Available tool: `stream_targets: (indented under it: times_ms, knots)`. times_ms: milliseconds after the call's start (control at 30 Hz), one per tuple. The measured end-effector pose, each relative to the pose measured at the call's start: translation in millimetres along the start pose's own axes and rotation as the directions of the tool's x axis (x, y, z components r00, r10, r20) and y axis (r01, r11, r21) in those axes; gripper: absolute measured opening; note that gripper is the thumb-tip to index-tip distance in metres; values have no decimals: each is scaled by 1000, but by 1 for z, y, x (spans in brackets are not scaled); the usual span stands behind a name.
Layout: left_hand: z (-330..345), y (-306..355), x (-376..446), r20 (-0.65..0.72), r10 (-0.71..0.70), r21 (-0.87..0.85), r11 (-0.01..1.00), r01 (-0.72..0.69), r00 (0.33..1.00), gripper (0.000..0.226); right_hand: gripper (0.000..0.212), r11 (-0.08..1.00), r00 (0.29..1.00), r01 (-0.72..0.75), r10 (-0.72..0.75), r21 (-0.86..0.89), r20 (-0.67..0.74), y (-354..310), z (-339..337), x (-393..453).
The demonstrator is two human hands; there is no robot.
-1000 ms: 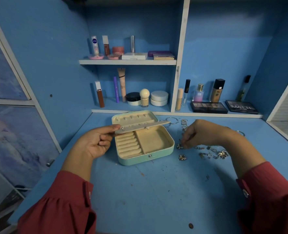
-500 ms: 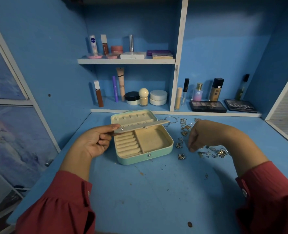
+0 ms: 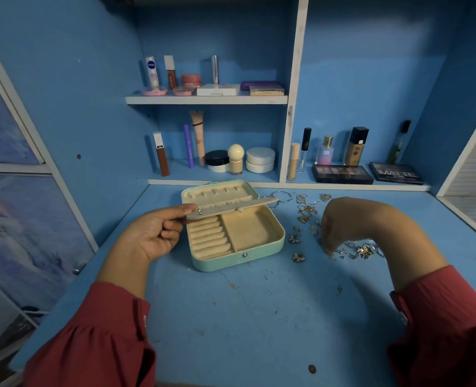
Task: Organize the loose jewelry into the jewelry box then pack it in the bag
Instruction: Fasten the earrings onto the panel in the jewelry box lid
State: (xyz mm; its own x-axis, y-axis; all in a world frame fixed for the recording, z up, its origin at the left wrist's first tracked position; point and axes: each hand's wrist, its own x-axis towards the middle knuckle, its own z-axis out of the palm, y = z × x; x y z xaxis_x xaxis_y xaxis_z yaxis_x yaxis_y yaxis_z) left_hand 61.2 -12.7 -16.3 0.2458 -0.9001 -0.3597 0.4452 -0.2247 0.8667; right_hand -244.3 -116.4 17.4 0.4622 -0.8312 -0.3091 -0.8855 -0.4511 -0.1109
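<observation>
Blue painted wood, scuffed and flecked, forms the table (image 3: 259, 317), and two dark red sleeves are seen at its near edge. Just beyond, a mint green jewelry box (image 3: 232, 233) with rounded corners lies open on the table. Its lining is cream and soft-looking. The left compartment is filled with padded ring rolls, while only bare lining is seen in the square right compartment. A flat cream panel (image 3: 231, 207) is held across the box above the compartments, and a small metal stud is seen near its left end. That end is pinched by the left hand (image 3: 155, 236) between thumb and forefinger, the palm turned upward and the other fingers curled.

To the right of the box, loose jewelry (image 3: 304, 227) is scattered on the table: small flower-shaped and leaf-shaped metal pieces, rings and thin chains. The right hand (image 3: 343, 224) is arched over this scatter, wrist raised and fingertips lowered among the pieces; whether anything is pinched cannot be told.

Farther back, white-edged shelves (image 3: 206, 99) are lined with tubes, jars, bottles and flat palettes.
</observation>
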Motion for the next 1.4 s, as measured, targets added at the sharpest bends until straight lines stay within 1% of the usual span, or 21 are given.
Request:
stream_targets:
  times_ms: [167, 300, 600, 700, 800, 867, 1033, 1200, 1300, 1400]
  knots:
    - [-1, 0, 1, -3, -4, -7, 1000, 4, 1000, 10, 13, 1000, 1000, 11, -11, 12, 15, -1, 3, 2]
    - [-1, 0, 2, -2, -8, -23, 1000, 7, 1000, 10, 2, 1000, 1000, 14, -15, 16, 9, -1, 5, 2]
    - [-2, 0, 2, -3, -8, -17, 1000, 8, 1000, 11, 12, 999, 1000, 21, -21, 44, 0, -4, 3, 0]
    - [-2, 0, 2, -7, -7, -25, 1000, 7, 1000, 12, 7, 999, 1000, 23, -23, 26, -4, -6, 5, 1]
    - [-2, 0, 2, -4, -9, -22, 1000, 9, 1000, 10, 13, 999, 999, 35, -35, 36, -5, -8, 5, -1]
    - [-2, 0, 1, -5, -8, -23, 1000, 8, 1000, 10, 8, 996, 999, 48, -46, 73, -24, -9, 4, -2]
    - [-2, 1, 0, -9, -4, 1, 1000, 4, 1000, 12, 5, 966, 988, 94, -60, 239, -145, -7, 4, -2]
    - [-2, 1, 0, -19, 23, 62, 998, -22, 1000, 11, 7, 935, 950, 128, -20, 332, -311, -7, 4, 1]
    - [-3, 1, 1, -33, 45, 95, 995, -42, 998, 12, 11, 916, 914, 163, 0, 368, -405, -8, 4, 6]
    - [-3, 1, 1, -28, 54, 120, 992, -50, 998, 12, 13, 864, 865, 260, -10, 431, -502, -16, 4, 9]
